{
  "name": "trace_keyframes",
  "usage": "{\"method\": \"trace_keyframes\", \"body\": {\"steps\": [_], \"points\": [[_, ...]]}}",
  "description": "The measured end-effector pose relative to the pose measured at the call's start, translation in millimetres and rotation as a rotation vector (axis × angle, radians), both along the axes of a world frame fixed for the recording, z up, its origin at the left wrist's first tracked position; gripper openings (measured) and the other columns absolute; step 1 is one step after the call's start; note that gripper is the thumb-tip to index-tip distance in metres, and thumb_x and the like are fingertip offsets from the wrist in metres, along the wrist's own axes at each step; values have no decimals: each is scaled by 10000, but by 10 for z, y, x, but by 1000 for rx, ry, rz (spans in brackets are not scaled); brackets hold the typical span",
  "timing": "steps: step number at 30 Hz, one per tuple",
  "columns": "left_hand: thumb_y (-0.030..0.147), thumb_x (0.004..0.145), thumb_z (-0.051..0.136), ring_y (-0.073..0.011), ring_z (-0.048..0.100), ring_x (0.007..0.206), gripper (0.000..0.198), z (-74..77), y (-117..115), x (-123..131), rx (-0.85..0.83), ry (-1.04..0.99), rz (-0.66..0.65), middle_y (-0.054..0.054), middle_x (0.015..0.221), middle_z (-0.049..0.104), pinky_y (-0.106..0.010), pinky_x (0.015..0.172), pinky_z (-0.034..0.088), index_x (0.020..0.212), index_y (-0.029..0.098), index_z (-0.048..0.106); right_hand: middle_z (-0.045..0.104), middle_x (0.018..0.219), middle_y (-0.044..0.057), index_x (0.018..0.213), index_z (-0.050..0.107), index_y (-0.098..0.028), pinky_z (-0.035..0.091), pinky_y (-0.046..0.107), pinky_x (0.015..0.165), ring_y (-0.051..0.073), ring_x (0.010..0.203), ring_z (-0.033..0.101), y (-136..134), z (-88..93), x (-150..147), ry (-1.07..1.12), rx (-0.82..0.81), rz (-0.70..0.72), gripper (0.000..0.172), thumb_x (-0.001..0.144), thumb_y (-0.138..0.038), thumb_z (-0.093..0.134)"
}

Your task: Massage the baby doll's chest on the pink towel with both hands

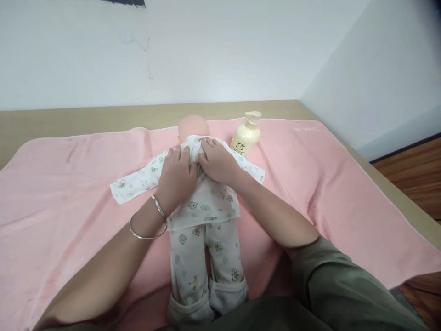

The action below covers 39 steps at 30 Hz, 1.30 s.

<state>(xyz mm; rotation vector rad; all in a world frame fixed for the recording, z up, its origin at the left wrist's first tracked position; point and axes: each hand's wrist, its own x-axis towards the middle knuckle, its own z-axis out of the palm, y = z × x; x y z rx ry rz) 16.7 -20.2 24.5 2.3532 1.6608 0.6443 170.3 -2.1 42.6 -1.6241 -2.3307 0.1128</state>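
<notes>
A doll [193,126] lies on a pink cloth, its head at the far end. It wears a white patterned shirt [206,207] with sleeves spread to both sides and matching trousers [189,257] with turned-up cuffs. On the left of the shirt's chest rests my left hand [178,177], its fingers spread over the fabric and its thumb toward the middle. My right hand [217,158] lies on the upper chest near the neckline, fingers bent and thumb against the cloth. Whether its fingertips pinch the fabric is hard to tell.
A pale yellow pump bottle [246,135] stands on the pink cloth [86,184] beyond the shirt's right sleeve. The wooden tabletop edge [155,115] runs along a white wall. Wood-grained furniture [413,170] is at the far right.
</notes>
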Motion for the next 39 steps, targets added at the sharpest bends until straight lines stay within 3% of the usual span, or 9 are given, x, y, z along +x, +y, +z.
{"method": "trace_keyframes", "body": {"steps": [3, 6, 11, 14, 20, 26, 34, 37, 39], "points": [[309, 999, 392, -431, 331, 1572, 558, 76, -132, 56, -32, 7, -11, -229, 1632, 439, -660, 1293, 311, 1493, 77, 506, 530, 1577, 284, 1483, 503, 46, 344, 586, 1284, 367, 1517, 460, 98, -64, 74, -13, -2, 5, 539, 1069, -219, 282], [251, 973, 377, -396, 376, 1552, 510, 149, -102, 55, -65, -19, -15, -216, 1596, 487, -598, 1312, 320, 1410, 76, 572, 438, 1649, 288, 1561, 411, 56, 314, 609, 1299, 382, 1588, 361, 16, -42, 67, -76, -21, 47, 581, 1095, -259, 265], [203, 907, 389, -325, 614, 1231, 287, 175, 138, -56, -102, -90, 25, -157, 1221, 689, -540, 1214, 451, 1069, 166, 622, 364, 1676, 325, 1615, 335, 57, 335, 557, 1299, 431, 1588, 358, -287, 51, -94, -170, -26, 32, 602, 1110, -269, 312], [220, 937, 358, -304, 641, 1111, 201, 133, 216, -94, -79, -147, 41, -137, 1119, 705, -520, 1141, 504, 926, 211, 559, 368, 1674, 322, 1616, 376, 8, 344, 552, 1294, 433, 1584, 368, -405, 76, -170, -184, 1, 28, 574, 1105, -253, 347], [260, 1019, 254, -335, 598, 1275, 412, 0, 144, -17, 50, -104, 36, -201, 1259, 681, -575, 1233, 414, 1121, 138, 634, 511, 1593, 288, 1494, 535, 5, 388, 490, 1272, 388, 1530, 463, -281, 102, -138, -31, -29, 9, 507, 1078, -238, 376], [295, 1042, 255, -354, 421, 1549, 575, -52, -10, 65, 49, -131, 70, -237, 1590, 513, -599, 1341, 275, 1467, 29, 537, 549, 1583, 219, 1499, 531, -14, 317, 521, 1313, 363, 1520, 450, -25, -115, -87, 158, 17, -83, 542, 1024, -244, 406], [211, 971, 299, -325, 414, 1559, 560, 99, -54, 66, -47, -127, -10, -202, 1592, 523, -532, 1367, 260, 1420, 44, 588, 333, 1715, 268, 1604, 355, 47, 260, 540, 1335, 381, 1633, 268, -55, -83, -88, 102, -66, -103, 635, 1064, -287, 347], [222, 950, 339, -287, 428, 1545, 522, 93, 38, 8, -68, -186, 23, -131, 1582, 552, -510, 1363, 278, 1386, 121, 608, 336, 1707, 285, 1612, 336, 60, 260, 533, 1334, 405, 1619, 295, -155, -62, -140, 11, -47, -99, 643, 1094, -319, 338], [241, 953, 341, -292, 525, 1442, 441, 73, 125, -40, -71, -213, 50, -129, 1466, 639, -521, 1321, 343, 1259, 157, 648, 357, 1694, 294, 1608, 360, 46, 274, 541, 1328, 414, 1602, 332, -257, -61, -189, -36, -8, -88, 633, 1101, -333, 352]]}}
